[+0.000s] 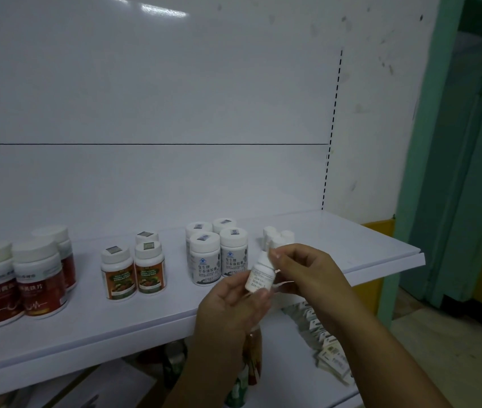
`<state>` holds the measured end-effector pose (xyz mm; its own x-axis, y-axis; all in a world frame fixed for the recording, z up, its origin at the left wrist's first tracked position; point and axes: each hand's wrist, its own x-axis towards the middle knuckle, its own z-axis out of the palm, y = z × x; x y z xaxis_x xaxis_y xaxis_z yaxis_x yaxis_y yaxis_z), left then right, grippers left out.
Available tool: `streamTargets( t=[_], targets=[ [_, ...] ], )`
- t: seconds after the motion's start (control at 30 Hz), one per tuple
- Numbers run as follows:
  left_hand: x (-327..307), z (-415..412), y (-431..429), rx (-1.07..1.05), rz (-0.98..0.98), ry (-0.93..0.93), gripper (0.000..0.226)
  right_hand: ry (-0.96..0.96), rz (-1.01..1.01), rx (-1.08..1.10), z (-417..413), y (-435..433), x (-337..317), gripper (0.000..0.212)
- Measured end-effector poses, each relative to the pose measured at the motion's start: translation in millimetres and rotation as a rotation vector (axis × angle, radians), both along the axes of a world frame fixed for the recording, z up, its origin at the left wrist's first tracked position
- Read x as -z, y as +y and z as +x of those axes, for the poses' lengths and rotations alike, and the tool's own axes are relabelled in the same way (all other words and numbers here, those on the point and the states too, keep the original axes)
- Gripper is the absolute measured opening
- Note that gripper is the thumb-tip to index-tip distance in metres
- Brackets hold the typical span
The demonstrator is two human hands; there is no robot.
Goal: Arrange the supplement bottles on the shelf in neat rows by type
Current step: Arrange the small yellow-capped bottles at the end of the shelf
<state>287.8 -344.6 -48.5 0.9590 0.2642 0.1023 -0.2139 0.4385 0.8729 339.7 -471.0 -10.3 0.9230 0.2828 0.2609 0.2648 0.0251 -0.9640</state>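
A small white bottle [260, 276] is held tilted above the front edge of the white shelf [381, 245]. My left hand [231, 307] grips its base from below and my right hand [307, 275] pinches its cap end. On the shelf stand groups by type: three large red-labelled bottles [13, 287] at the left, three orange-and-green-labelled bottles [134, 269], several grey-labelled bottles [219, 254], and a cluster of small plain white bottles [278, 237] just behind my hands.
A lower shelf holds a row of small flat boxes [325, 343] at the right and some bottles [175, 360] half hidden under the upper shelf. A green door frame [422, 160] stands at the right, beside the shelf's end.
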Motion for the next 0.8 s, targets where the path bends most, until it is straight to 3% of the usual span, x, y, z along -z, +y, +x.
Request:
streamTargets(
  t=[0.13, 0.27, 0.4, 0.6, 0.7, 0.8],
  targets=[
    [1.7, 3.7, -1.9, -0.145, 0.148, -0.012, 0.031, -0.030, -0.021, 0.015, 2.5, -0.4, 0.3, 0.014],
    [1.8, 6.8, 1.2, 0.005, -0.029, -0.055, 0.028, -0.018, 0.061, 0.003, 5.1, -0.6, 1.4, 0.017],
    [7.7, 10.1, 0.2, -0.200, 0.208, -0.084, 0.029, 0.031, 0.127, 0.006, 6.7, 1.5, 6.7, 0.017],
    [8.9, 16.5, -14.5, -0.376, 0.335, -0.164, 0.032, 0.010, 0.081, -0.050, 7.6, -7.3, 15.7, 0.031],
    [6.9, 25.1, -24.1, -0.288, 0.409, -0.155, 0.035, -0.046, 0.014, 0.030, 15.3, -16.7, 18.6, 0.039],
    [1.7, 41.0, -29.7, -0.168, 0.550, -0.089, 0.038, -0.097, -0.044, 0.265, 45.7, -33.4, 24.5, 0.039]
  ],
)
